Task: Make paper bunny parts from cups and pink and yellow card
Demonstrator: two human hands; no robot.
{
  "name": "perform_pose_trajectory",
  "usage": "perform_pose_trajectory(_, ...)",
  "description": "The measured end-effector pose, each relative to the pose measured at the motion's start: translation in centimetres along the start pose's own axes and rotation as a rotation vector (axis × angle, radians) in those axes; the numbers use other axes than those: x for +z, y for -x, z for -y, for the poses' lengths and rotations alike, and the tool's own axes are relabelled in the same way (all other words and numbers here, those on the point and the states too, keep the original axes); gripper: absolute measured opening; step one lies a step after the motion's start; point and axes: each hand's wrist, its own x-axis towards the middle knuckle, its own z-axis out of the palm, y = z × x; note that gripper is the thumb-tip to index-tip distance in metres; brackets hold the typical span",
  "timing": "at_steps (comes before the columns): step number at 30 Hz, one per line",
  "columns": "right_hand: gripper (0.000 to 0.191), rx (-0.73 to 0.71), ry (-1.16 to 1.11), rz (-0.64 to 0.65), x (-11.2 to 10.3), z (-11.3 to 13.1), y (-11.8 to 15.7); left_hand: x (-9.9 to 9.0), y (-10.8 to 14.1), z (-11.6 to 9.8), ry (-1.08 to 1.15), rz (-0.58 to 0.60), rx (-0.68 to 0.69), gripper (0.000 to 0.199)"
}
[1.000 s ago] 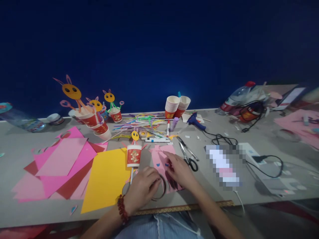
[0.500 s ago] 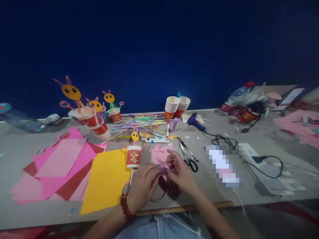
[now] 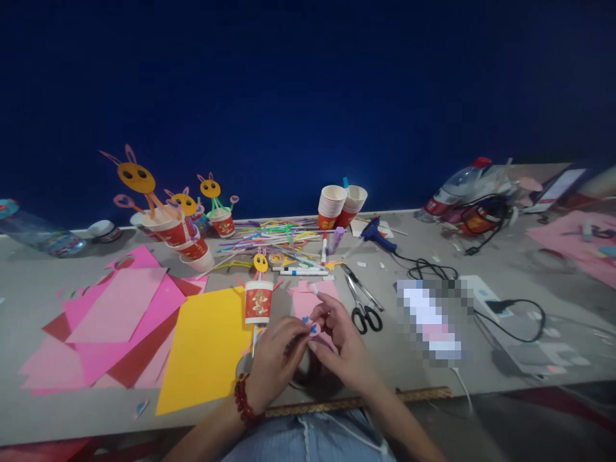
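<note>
Pink and small, a rounded paper cutout bearing a blue heart point(image 3: 315, 330) is being held at the fingertips of both hands, over a light-pink paper sheet point(image 3: 303, 298) near the front of the grey table point(image 3: 33, 295). Its decorated face is facing upward; fingers are covering its edges, so I cannot tell its long axis.

The bare left hand point(image 3: 278, 356), wearing a dark-red beaded bracelet point(image 3: 244, 399), is pinching the cutout from the left with bunched fingers. The bare right hand point(image 3: 344, 346) is gripping it from the right between thumb and bent fingers, one finger extending forward with a small white bit point(image 3: 314, 289) showing at its tip.

Gold lettering is decorating a red-and-white paper cup point(image 3: 258, 303) beneath a yellow round paper face point(image 3: 260, 262), but the characters are appearing too small to read. The label on a clear, red-capped plastic bottle point(image 3: 457, 185) is looking illegible too.

That cup is sitting just beyond the left hand. Leftward, a yellow paper sheet point(image 3: 206, 350) is lying beside overlapping pink and red sheets point(image 3: 120, 301). Black-handled metal scissors point(image 3: 366, 319) are lying just beside the right hand; farther back, thin multicoloured sticks point(image 3: 272, 236) and a blue glue gun point(image 3: 378, 236) are resting. Both hands are blocking the pink sheet's near end.
</note>
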Motion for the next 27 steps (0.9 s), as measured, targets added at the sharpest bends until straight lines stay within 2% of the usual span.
perform_pose_trajectory(2,0.061,0.0,-0.029,0.005,0.2,0.4,0.1,0.0,-0.3,-0.3,0.133,-0.032,-0.139,0.009)
perform_pose_trajectory(4,0.053,0.001,-0.026,-0.049,0.2,0.9,0.2,0.1,-0.5,-0.4,0.318,-0.052,-0.308,0.016)
perform_pose_trajectory(7,0.023,-0.055,0.045,-0.216,0.0,1.2,0.3,0.4,-0.7,-0.3,0.559,-0.1,-0.521,0.021)
perform_pose_trajectory(9,0.004,-0.092,0.072,-0.265,0.0,1.0,0.3,0.7,-0.8,-0.3,0.631,-0.135,-0.591,0.023)
perform_pose_trajectory(12,0.01,-0.05,0.021,-0.237,0.1,0.5,0.3,1.0,-0.7,-0.2,0.653,-0.145,-0.61,0.023)
perform_pose_trajectory(20,0.012,0.071,-0.08,-0.209,0.6,-0.5,-0.1,0.9,-0.4,-0.6,0.618,-0.112,-0.539,0.019)
perform_pose_trajectory(27,0.02,0.142,-0.07,-0.262,0.8,-0.4,-0.2,0.8,-0.3,-0.8,0.62,-0.107,-0.531,0.018)
